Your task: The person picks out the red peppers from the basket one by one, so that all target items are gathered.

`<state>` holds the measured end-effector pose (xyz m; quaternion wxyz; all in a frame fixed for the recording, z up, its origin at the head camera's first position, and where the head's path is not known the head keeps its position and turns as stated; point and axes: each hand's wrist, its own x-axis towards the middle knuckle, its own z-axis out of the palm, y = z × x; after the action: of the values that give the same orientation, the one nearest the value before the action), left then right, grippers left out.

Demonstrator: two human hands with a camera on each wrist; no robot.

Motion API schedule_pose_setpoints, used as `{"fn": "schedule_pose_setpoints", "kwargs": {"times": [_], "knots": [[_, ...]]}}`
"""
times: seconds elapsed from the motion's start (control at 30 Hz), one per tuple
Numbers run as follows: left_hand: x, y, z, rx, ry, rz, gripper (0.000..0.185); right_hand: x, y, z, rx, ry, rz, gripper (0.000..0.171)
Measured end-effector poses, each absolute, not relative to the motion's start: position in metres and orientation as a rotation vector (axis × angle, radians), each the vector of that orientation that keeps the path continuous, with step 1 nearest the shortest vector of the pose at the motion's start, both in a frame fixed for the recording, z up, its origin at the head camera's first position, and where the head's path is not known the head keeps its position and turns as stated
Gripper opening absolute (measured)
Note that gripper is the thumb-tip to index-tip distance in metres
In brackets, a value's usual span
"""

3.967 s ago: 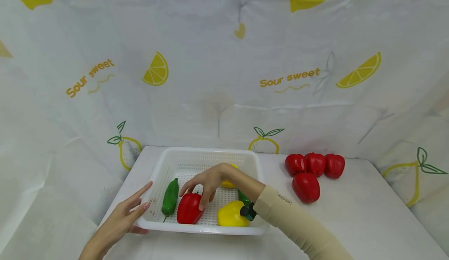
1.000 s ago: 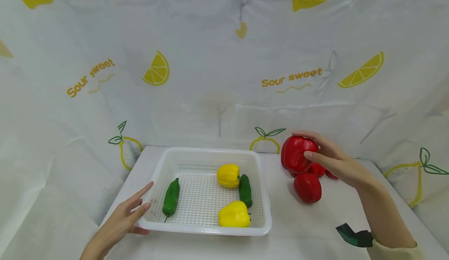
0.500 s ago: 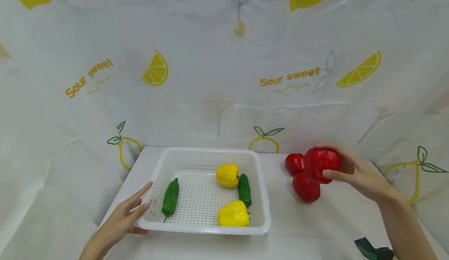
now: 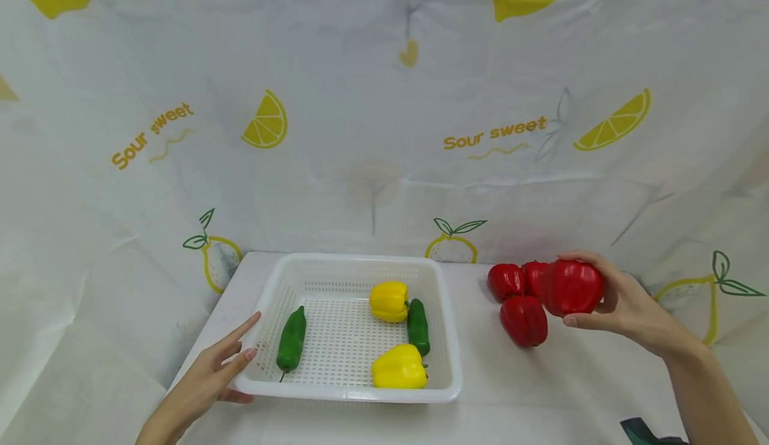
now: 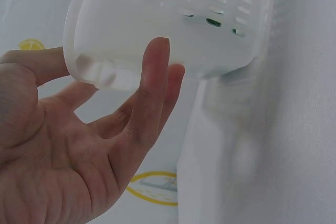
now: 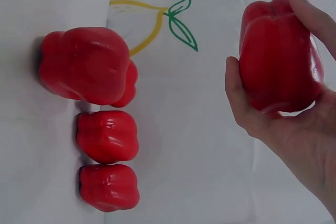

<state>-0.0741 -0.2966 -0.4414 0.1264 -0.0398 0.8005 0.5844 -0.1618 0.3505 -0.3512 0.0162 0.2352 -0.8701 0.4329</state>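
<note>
My right hand grips a red bell pepper between thumb and fingers. In the head view the pepper overlaps the right end of a red bell pepper cluster; the right wrist view shows it held apart from a large front pepper and the others. At the front left corner of a white perforated basket, my left hand holds the rim, its thumb over the top. Fingertips lie against the outer wall in the left wrist view. Inside the basket are yellow bell peppers and green peppers.
More red bell peppers stand close together at the back right of the white table. A lemon-printed white cloth hangs behind the table and along its sides.
Four seconds ago my right hand was on the red bell pepper inside the basket. Over the last second it has carried it rightward across the red cluster. The left hand stays put.
</note>
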Motion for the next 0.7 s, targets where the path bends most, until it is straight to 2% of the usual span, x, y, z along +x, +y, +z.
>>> {"fn": "schedule_pose_setpoints", "kwargs": {"times": [0.7], "knots": [[-0.074,-0.296,-0.44,-0.13,2.335,1.689,0.071,-0.176,0.378,-0.379,0.678,-2.78,1.374,0.096]]}}
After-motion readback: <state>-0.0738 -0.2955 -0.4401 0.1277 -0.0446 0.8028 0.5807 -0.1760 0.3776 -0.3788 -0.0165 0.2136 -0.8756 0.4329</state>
